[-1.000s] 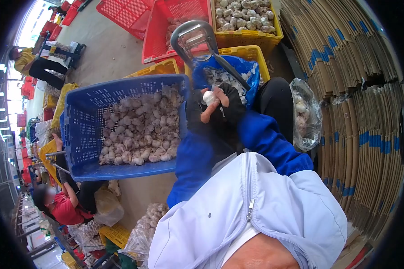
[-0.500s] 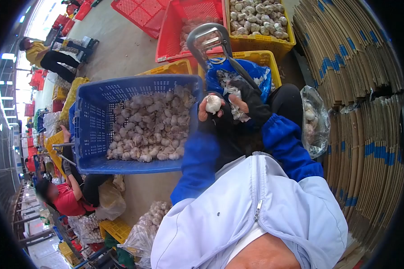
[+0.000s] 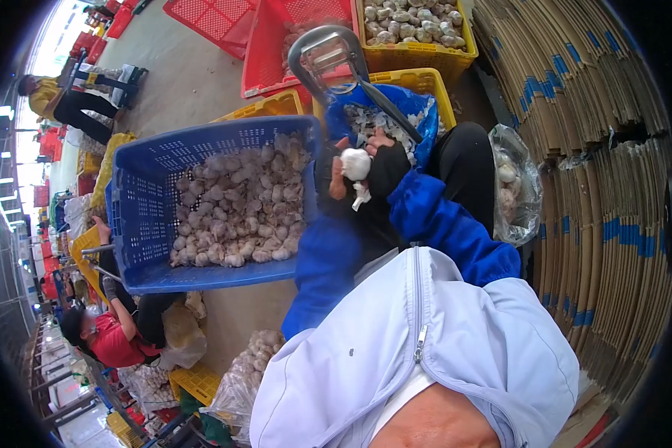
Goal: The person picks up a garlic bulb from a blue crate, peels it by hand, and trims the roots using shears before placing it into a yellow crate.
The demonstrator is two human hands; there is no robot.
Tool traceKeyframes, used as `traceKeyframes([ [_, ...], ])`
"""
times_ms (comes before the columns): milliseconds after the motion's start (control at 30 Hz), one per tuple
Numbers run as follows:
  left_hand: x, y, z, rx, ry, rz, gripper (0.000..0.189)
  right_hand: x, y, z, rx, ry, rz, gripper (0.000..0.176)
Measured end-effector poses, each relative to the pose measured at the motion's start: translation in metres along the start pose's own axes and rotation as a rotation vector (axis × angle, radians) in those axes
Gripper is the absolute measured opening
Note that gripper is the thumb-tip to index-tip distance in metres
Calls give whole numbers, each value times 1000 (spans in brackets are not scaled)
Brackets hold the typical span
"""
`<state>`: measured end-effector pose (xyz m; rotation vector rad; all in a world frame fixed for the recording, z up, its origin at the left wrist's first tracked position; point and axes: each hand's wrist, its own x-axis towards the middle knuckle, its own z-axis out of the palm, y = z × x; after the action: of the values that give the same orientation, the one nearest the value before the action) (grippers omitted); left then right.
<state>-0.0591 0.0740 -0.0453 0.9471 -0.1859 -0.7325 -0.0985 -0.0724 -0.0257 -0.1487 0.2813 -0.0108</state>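
Observation:
My left hand (image 3: pixel 339 173) holds a white garlic bulb (image 3: pixel 355 163), with a loose strip of peel (image 3: pixel 361 196) hanging under it. Just right of the bulb, my right hand (image 3: pixel 384 145), in a dark fingerless glove, has its fingers bent in by the edge of a blue bag (image 3: pixel 428 138); whether they grip anything is hidden. Papery garlic skins (image 3: pixel 373 122) fill that bag, and a grey metal handle (image 3: pixel 387 103) crosses over it. A blue basket (image 3: pixel 216 282) of many garlic bulbs lies to the left of my hands.
Red crates (image 3: pixel 258 67) and a yellow crate (image 3: pixel 418 57) of garlic stand ahead. Stacked flat cardboard (image 3: pixel 601 216) lines the right side, near a clear bag (image 3: pixel 529 183) of bulbs. A person in red (image 3: pixel 110 338) sits at lower left; another in yellow (image 3: pixel 46 97) is farther off.
The view has shifted slightly, moving the surroundings left and up. My right hand has turned over and moved toward the bag, and the peel piece now hangs below the bulb.

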Motion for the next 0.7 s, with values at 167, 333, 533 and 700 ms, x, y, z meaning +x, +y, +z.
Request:
traceKeyframes([
  [167,0,21,-16,-96,-205,-174,47,-1,-27,34,-2064,202,-287,39],
  [333,-14,10,-16,668,-142,264,30,-56,-10,64,-2015,-53,-730,51],
  [533,-24,-4,17,1234,219,493,17,-54,1,41,-1721,-256,-429,40],
  [700,-40,40,-34,1084,513,349,12,-111,-121,-15,-1725,441,-754,35],
])
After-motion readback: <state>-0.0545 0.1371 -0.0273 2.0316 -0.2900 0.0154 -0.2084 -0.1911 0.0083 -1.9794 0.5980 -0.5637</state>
